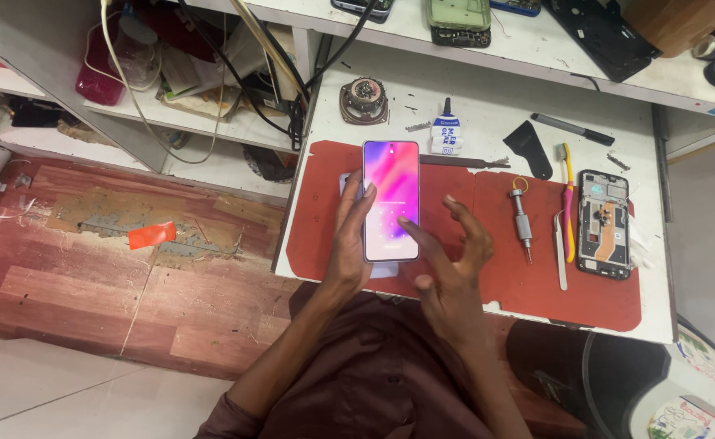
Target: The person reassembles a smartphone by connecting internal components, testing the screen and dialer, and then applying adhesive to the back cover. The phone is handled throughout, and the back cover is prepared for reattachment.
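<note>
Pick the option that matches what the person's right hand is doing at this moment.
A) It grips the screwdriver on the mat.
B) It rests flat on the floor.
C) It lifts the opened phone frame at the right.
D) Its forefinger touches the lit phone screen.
D: the right hand has its forefinger on the glowing pink-purple screen of the phone, which the left hand steadies along its edge; the screwdriver and the opened phone frame lie untouched on the red mat.

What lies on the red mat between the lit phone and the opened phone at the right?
In the head view, between lit phone and opened phone: a screwdriver, tweezers and a toothbrush.
</note>
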